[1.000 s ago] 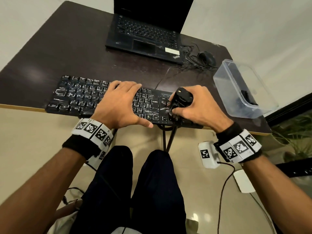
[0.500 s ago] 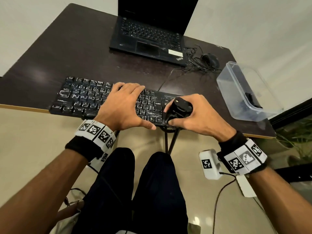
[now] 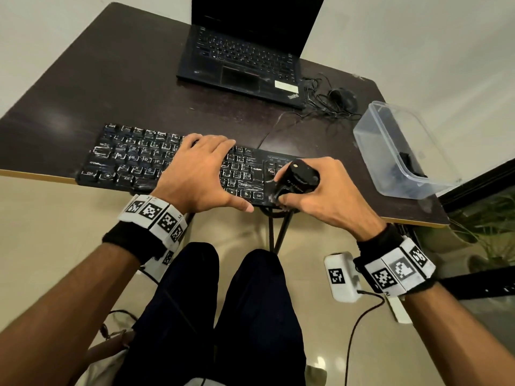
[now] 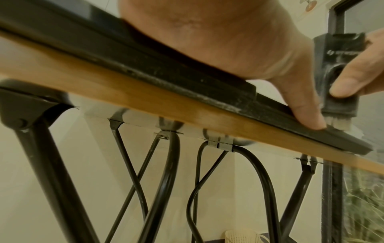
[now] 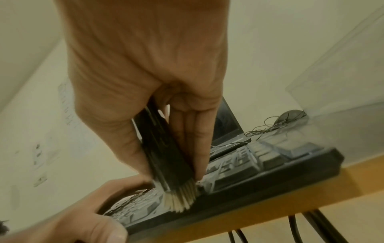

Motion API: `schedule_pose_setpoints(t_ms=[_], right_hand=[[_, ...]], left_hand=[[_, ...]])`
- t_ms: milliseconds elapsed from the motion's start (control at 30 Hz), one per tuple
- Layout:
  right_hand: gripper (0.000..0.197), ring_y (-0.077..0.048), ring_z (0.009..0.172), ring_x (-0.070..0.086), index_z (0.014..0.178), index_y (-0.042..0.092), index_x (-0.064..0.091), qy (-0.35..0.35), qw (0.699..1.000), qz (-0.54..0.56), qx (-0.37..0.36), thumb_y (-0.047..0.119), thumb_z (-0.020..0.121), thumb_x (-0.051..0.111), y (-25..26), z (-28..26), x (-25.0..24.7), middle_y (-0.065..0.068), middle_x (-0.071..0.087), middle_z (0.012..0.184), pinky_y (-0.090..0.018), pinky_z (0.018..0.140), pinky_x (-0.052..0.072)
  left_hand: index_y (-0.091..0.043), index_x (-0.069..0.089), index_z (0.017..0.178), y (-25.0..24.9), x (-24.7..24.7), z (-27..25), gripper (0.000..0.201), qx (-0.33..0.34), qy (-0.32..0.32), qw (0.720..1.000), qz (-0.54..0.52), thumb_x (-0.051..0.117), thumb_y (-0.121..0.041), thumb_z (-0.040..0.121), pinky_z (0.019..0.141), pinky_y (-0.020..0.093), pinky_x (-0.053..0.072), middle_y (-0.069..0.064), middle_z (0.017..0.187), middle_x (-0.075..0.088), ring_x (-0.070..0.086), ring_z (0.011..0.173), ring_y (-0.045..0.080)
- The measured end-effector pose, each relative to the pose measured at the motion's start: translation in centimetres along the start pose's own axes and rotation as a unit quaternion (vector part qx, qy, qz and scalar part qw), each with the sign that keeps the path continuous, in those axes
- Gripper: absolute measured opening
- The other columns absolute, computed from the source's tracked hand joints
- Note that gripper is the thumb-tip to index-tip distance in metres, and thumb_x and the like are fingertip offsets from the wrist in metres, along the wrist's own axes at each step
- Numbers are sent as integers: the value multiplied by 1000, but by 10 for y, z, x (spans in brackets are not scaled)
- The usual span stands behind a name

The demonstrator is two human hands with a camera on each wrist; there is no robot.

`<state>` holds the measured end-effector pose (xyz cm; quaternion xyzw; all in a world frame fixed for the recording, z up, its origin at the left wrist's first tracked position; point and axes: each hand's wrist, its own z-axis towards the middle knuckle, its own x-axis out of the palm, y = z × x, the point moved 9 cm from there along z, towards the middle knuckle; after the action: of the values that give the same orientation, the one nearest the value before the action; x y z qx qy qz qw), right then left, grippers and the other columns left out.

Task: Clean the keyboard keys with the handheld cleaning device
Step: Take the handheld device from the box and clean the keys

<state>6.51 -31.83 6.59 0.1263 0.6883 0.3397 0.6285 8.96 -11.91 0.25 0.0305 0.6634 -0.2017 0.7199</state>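
- A black keyboard point(image 3: 178, 165) lies along the near edge of a dark surface point(image 3: 125, 87), under both hands; its keys are streaked and speckled with pale dust.
- The left hand point(image 3: 199, 174) rests palm down on the middle of the keyboard, fingers spread fairly straight over the keys and holding nothing. Its thumb point(image 4: 301, 105) reaches toward the right hand and presses on the keyboard's front rim.
- The right hand point(image 3: 326, 188) grips a handheld cleaning device point(image 3: 298, 178), thumb on one flat side and fingers point(image 5: 195, 136) laid together down the other.
- The device is black, flat and blocky with a rounded top, faint grey lettering on its side, and a short tuft of pale bristles point(image 5: 180, 197) at the bottom.
- It stands nearly upright just beside the left thumb, bristles splayed against the keys at the near edge of the keyboard's right part.
- Beyond the left hand, farther back on the surface, sits an open black laptop point(image 3: 242, 59) with a dark screen.
- Beyond the right hand lie a black mouse point(image 3: 342, 98) and its tangled cable.
- To the outer side of the right hand stands a clear plastic tub point(image 3: 395, 146) with something dark inside that is too unclear to name.
- Both wrists wear black bands with white printed marker tags.
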Motion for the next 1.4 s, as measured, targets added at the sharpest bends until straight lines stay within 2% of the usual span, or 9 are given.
schedule_pose_setpoints(t_ms=[200, 333, 600, 767, 900, 1033, 1200, 1333, 1400], right_hand=[[26, -10, 86, 77, 95, 28, 81, 30, 999, 1, -31, 13, 75, 86, 14, -8, 17, 7, 81, 90, -41, 85, 62], [26, -9, 87, 77, 94, 28, 81, -42, 999, 14, 12, 14, 73, 86, -1, -8, -2, 10, 81, 89, -42, 85, 62], [26, -4, 88, 77, 96, 29, 82, -64, 997, -12, 53, 16, 74, 90, -19, 5, -27, 11, 82, 88, -36, 88, 63], [25, 0, 83, 75, 94, 29, 82, -15, 999, -11, 35, 15, 75, 90, -20, 10, -18, 12, 81, 86, -27, 82, 62], [24, -5, 87, 76, 95, 28, 82, -92, 993, -14, 66, 18, 74, 89, -27, 14, -29, 10, 81, 88, -34, 85, 63], [25, -5, 87, 77, 95, 30, 81, -33, 999, 5, 28, 17, 75, 89, -14, 13, -8, 11, 81, 88, -34, 87, 63], [22, -9, 86, 76, 94, 25, 81, -122, 991, -18, 55, 19, 74, 87, -22, 17, -29, 10, 80, 85, -37, 85, 63], [25, -3, 84, 76, 95, 30, 81, -21, 1000, 2, 8, 17, 75, 89, -3, 20, 1, 12, 80, 86, -32, 83, 63], [25, -5, 85, 76, 94, 29, 81, -33, 999, -5, 31, 18, 74, 91, -12, 21, -10, 11, 80, 86, -31, 83, 62]], left_hand=[[-12, 37, 160, -1, 0, -1, 151, 1, 2, 1000, -2, 37, -113, 47, 130, 43, 15, 4, 162, 44, 37, 150, 21], [-13, 35, 161, 0, 0, -1, 152, -2, 5, 1000, -5, 38, -113, 47, 130, 43, 14, 4, 163, 42, 35, 151, 21], [-13, 36, 160, 0, -1, -1, 152, 2, 5, 1000, -4, 35, -114, 47, 130, 42, 15, 4, 163, 43, 37, 151, 21], [-13, 37, 160, -1, -2, -1, 153, 3, 3, 1000, -9, 34, -115, 46, 130, 43, 15, 4, 162, 44, 38, 150, 21], [-13, 37, 160, 0, -1, -2, 153, 1, 2, 1000, -18, 36, -114, 45, 130, 43, 15, 4, 162, 45, 37, 151, 21], [-12, 38, 160, -1, -2, -1, 153, 2, 4, 1000, -18, 35, -114, 45, 130, 44, 15, 4, 162, 44, 37, 150, 22], [-13, 36, 161, 1, -2, -1, 153, -4, 7, 1000, -14, 36, -113, 45, 131, 43, 13, 4, 163, 43, 36, 152, 21], [-12, 38, 159, -2, -3, -2, 152, 0, 4, 1000, -14, 37, -113, 46, 130, 43, 15, 4, 162, 45, 38, 150, 22], [-12, 38, 160, -2, -2, -2, 152, 0, 6, 1000, -15, 36, -113, 46, 130, 43, 15, 4, 162, 44, 38, 150, 21]])
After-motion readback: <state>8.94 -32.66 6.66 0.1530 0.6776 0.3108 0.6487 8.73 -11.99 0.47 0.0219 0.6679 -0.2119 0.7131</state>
